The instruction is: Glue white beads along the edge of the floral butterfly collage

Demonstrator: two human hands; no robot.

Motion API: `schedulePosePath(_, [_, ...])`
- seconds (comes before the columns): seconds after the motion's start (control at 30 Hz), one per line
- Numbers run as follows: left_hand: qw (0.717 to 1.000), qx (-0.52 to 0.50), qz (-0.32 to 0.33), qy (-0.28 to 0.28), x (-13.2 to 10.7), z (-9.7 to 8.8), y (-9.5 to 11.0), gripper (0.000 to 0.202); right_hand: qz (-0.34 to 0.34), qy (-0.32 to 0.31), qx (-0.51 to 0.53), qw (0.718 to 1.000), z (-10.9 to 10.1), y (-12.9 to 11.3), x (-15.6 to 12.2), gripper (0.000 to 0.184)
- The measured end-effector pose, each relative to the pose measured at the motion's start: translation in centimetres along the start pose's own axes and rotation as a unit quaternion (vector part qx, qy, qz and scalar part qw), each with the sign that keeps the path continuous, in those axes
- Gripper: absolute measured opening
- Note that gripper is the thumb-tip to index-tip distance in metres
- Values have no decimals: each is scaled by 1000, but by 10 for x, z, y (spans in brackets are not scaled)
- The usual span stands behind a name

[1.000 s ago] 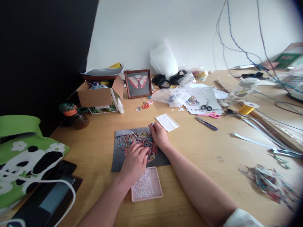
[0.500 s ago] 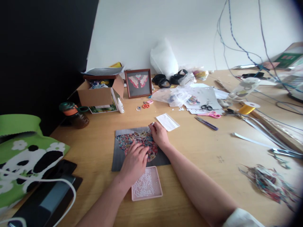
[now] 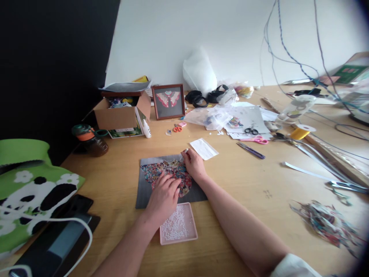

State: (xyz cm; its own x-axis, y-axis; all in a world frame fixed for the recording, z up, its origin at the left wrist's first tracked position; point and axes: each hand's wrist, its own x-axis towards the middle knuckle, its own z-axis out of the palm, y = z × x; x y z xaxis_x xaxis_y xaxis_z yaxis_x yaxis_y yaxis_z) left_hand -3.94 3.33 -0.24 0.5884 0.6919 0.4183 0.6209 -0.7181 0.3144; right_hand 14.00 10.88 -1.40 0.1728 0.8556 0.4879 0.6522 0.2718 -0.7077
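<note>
Wooden worktop (image 3: pixel 248 181), lower centre of frame: grey card (image 3: pixel 143 190) carrying a multicoloured paper collage (image 3: pixel 161 169), with a pink tray of white beads (image 3: pixel 178 225) just below it. Left hand (image 3: pixel 164 196) lies flat, fingers loosely spread, on the collage. Right hand (image 3: pixel 194 165) is pinched at the card's top edge; what it holds is too small to tell.

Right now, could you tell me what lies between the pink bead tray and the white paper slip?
The head view shows the grey card with its colourful collage, the left hand and right hand resting on it.
</note>
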Motion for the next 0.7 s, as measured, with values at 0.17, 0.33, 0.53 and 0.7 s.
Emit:
schedulePosePath(0.17, [1000, 0, 3, 2, 0, 0, -1, 29, 2, 1, 5, 1000, -1, -1, 0, 30])
schedulePosePath(0.33, [1000, 8, 10, 4, 0, -1, -1, 29, 4, 19, 6, 1000, -3, -2, -2, 29])
schedulePosePath(0.53, [1000, 8, 10, 3, 1, -4, -1, 28, 28, 43, 38, 998, -16, -13, -5, 30])
schedulePosePath(0.7, [1000, 6, 8, 1, 2, -5, -4, 28, 52, 53, 96, 993, -35, -36, -19, 35])
